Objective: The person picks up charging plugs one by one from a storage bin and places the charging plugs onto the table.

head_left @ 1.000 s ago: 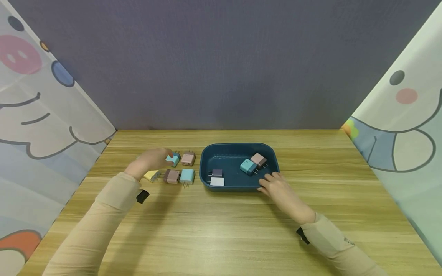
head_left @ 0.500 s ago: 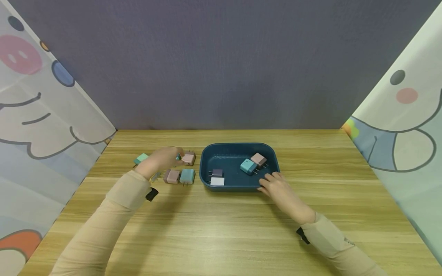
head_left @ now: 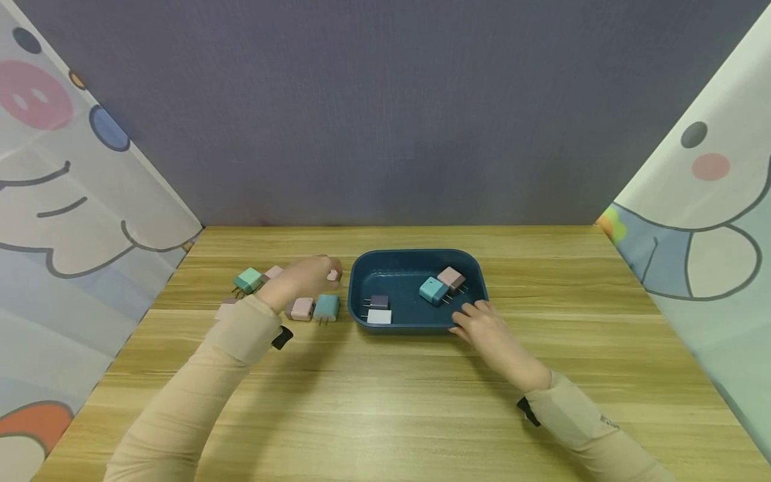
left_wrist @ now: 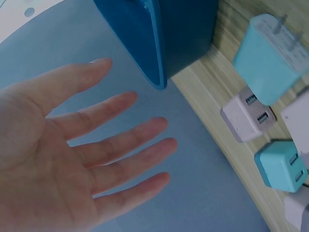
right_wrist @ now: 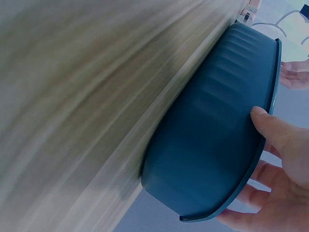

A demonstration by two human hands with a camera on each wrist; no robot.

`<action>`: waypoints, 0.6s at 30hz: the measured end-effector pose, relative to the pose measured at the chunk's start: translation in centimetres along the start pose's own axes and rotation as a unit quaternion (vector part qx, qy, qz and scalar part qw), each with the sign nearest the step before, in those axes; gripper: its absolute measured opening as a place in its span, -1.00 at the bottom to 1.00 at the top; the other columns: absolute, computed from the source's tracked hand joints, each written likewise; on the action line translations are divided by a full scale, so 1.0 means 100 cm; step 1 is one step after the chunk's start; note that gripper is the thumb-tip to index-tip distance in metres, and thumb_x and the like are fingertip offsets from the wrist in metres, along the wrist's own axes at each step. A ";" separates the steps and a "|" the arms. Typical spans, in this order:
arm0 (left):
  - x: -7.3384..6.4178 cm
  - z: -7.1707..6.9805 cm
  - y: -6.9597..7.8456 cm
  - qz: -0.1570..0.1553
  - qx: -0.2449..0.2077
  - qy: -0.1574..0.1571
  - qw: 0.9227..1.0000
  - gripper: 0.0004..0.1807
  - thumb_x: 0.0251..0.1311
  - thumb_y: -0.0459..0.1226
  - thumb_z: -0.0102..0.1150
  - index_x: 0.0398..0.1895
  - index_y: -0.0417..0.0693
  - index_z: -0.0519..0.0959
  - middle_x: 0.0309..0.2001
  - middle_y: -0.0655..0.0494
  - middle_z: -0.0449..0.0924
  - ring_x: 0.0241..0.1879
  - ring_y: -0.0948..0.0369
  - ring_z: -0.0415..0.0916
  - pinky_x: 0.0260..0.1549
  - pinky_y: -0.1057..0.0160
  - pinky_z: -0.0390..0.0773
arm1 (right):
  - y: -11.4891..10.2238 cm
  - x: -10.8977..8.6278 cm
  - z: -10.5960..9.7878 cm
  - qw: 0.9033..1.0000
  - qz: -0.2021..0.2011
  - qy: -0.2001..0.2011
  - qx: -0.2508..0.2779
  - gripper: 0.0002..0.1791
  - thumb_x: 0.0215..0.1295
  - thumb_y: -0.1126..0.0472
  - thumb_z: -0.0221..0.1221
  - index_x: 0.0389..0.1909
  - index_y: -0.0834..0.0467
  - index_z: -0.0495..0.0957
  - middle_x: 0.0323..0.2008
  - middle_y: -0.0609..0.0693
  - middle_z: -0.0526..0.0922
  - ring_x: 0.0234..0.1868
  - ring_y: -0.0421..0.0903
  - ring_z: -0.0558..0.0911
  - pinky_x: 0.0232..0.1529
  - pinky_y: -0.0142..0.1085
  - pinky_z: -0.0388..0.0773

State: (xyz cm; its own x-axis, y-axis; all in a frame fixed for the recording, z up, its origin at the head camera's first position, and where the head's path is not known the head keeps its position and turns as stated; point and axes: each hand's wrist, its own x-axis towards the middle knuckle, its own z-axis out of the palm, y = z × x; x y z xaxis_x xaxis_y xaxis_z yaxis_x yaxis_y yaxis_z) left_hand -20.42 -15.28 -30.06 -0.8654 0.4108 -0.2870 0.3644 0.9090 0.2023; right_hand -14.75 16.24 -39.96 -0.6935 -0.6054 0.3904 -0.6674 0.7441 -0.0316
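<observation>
My left hand (head_left: 307,276) hovers over the chargers left of the tray, partly hiding a pink charger (head_left: 333,275). In the left wrist view its fingers (left_wrist: 126,145) are spread and hold nothing. A light blue charger (left_wrist: 268,60), a pink charger with USB ports (left_wrist: 248,115) and a teal one (left_wrist: 282,166) lie below it. My right hand (head_left: 490,338) grips the near right rim of the dark blue tray (head_left: 415,329), thumb (right_wrist: 265,121) on its outer wall and fingers over the rim. Inside the tray are teal (head_left: 434,290), pink (head_left: 450,278), purple (head_left: 379,302) and white chargers (head_left: 379,316).
Other chargers lie at the left on the wooden table (head_left: 385,402): a green one (head_left: 247,280), a pink one (head_left: 303,308) and a light blue one (head_left: 326,307). A grey panel (head_left: 391,120) stands behind, with cartoon-printed cloths (head_left: 711,221) at both sides.
My left hand has moved right across the chargers toward the tray, uncovering the green charger and covering most of the pink one beside the tray. The right hand and tray have stayed put.
</observation>
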 end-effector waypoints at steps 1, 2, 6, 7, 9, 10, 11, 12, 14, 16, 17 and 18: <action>0.001 0.000 0.002 0.004 0.001 0.001 1.000 -0.63 0.17 -0.20 0.05 0.01 -0.20 0.44 -0.03 -0.11 0.48 -0.10 0.03 0.46 -0.16 0.05 0.44 | 0.000 0.000 0.000 1.000 -0.001 0.001 0.000 -0.85 -0.01 0.20 0.27 -0.54 0.13 0.48 -0.58 -0.06 0.37 -0.52 -0.12 0.24 -0.39 -0.23 0.33; 0.001 0.000 0.004 0.006 -0.001 0.002 1.000 -0.63 0.17 -0.21 0.06 0.02 -0.21 0.43 -0.07 -0.09 0.50 -0.15 0.06 0.47 -0.17 0.07 0.45 | 0.000 0.000 0.000 1.000 -0.001 0.001 0.000 -0.85 -0.01 0.20 0.27 -0.54 0.13 0.48 -0.58 -0.06 0.37 -0.52 -0.12 0.24 -0.39 -0.23 0.32; 0.005 0.002 0.012 0.020 -0.013 0.007 1.000 -0.58 0.15 -0.21 0.09 0.04 -0.25 0.43 -0.11 -0.06 0.52 -0.24 0.12 0.49 -0.19 0.12 0.46 | 0.000 -0.001 0.000 1.000 -0.002 0.005 0.000 -0.85 -0.02 0.20 0.28 -0.54 0.12 0.48 -0.58 -0.06 0.37 -0.52 -0.12 0.24 -0.40 -0.23 0.32; 0.006 0.003 0.014 0.024 -0.014 0.008 1.000 -0.58 0.15 -0.19 0.09 0.04 -0.24 0.43 -0.09 -0.06 0.51 -0.23 0.12 0.49 -0.17 0.12 0.46 | 0.000 -0.001 0.000 1.000 -0.002 0.007 0.000 -0.85 -0.02 0.20 0.28 -0.55 0.12 0.48 -0.58 -0.06 0.36 -0.52 -0.12 0.24 -0.40 -0.23 0.32; 0.009 0.005 0.017 0.033 -0.017 0.008 0.999 -0.58 0.15 -0.18 0.09 0.04 -0.22 0.43 -0.01 -0.07 0.47 -0.14 0.08 0.48 -0.12 0.12 0.44 | 0.000 -0.001 0.000 1.000 -0.002 0.008 -0.001 -0.85 -0.02 0.20 0.28 -0.55 0.12 0.48 -0.59 -0.07 0.36 -0.52 -0.12 0.23 -0.40 -0.23 0.32; 0.011 0.006 0.018 0.037 -0.014 0.009 0.999 -0.58 0.16 -0.18 0.08 0.04 -0.20 0.43 0.04 -0.07 0.44 -0.09 0.07 0.46 -0.08 0.12 0.43 | -0.001 -0.001 0.000 1.000 -0.002 0.008 -0.001 -0.84 -0.02 0.20 0.28 -0.55 0.12 0.48 -0.59 -0.07 0.36 -0.52 -0.12 0.23 -0.40 -0.23 0.32; 0.013 0.008 0.020 0.042 -0.012 0.009 0.999 -0.59 0.16 -0.18 0.08 0.04 -0.19 0.44 0.06 -0.07 0.42 -0.04 0.06 0.43 -0.06 0.12 0.41 | -0.001 -0.001 0.000 1.000 -0.002 0.007 -0.001 -0.85 -0.02 0.20 0.28 -0.55 0.12 0.48 -0.59 -0.06 0.36 -0.52 -0.12 0.23 -0.40 -0.23 0.32; 0.014 0.009 0.021 0.047 -0.010 0.008 0.999 -0.60 0.16 -0.19 0.08 0.04 -0.18 0.43 0.07 -0.07 0.41 -0.02 0.05 0.42 -0.06 0.13 0.42 | -0.001 -0.001 0.000 1.000 -0.002 0.006 0.000 -0.85 -0.02 0.20 0.28 -0.54 0.12 0.48 -0.59 -0.06 0.36 -0.52 -0.12 0.24 -0.39 -0.23 0.32; 0.017 0.012 0.023 0.056 -0.009 0.005 0.998 -0.62 0.15 -0.21 0.09 0.03 -0.17 0.44 0.08 -0.09 0.39 0.00 0.04 0.40 -0.06 0.14 0.42 | -0.001 -0.001 0.000 1.000 -0.001 0.005 -0.001 -0.85 -0.02 0.20 0.28 -0.54 0.13 0.48 -0.58 -0.06 0.36 -0.52 -0.12 0.24 -0.38 -0.22 0.33; 0.020 0.014 0.026 0.060 0.000 0.001 0.998 -0.63 0.15 -0.22 0.09 0.02 -0.15 0.44 0.07 -0.09 0.39 -0.03 0.05 0.42 -0.11 0.14 0.44 | -0.001 0.000 0.000 1.000 -0.002 0.006 -0.001 -0.85 -0.02 0.20 0.28 -0.55 0.13 0.48 -0.59 -0.06 0.36 -0.52 -0.12 0.24 -0.37 -0.21 0.34; 0.021 0.015 0.027 0.060 0.004 -0.002 0.998 -0.63 0.15 -0.22 0.09 0.02 -0.13 0.45 0.07 -0.09 0.39 -0.05 0.06 0.43 -0.15 0.14 0.46 | -0.001 0.000 0.000 1.000 -0.002 0.007 -0.001 -0.85 -0.02 0.20 0.28 -0.55 0.13 0.48 -0.59 -0.06 0.37 -0.52 -0.12 0.25 -0.36 -0.20 0.35; 0.022 0.015 0.029 0.057 0.008 -0.005 0.998 -0.63 0.15 -0.22 0.09 0.03 -0.12 0.45 0.08 -0.09 0.38 -0.07 0.06 0.44 -0.18 0.11 0.46 | 0.000 0.000 0.000 1.000 -0.003 0.008 -0.002 -0.84 -0.02 0.20 0.28 -0.55 0.13 0.48 -0.59 -0.06 0.37 -0.52 -0.12 0.25 -0.35 -0.20 0.35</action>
State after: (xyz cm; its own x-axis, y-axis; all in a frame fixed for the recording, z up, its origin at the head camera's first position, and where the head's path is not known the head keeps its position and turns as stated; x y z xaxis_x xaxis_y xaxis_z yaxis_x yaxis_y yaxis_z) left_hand -20.74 -11.69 -31.54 -0.8149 0.5121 -0.2716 0.4659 0.8574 0.2188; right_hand -14.68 16.23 -39.97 -0.6858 -0.6046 0.4052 -0.6698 0.7421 -0.0262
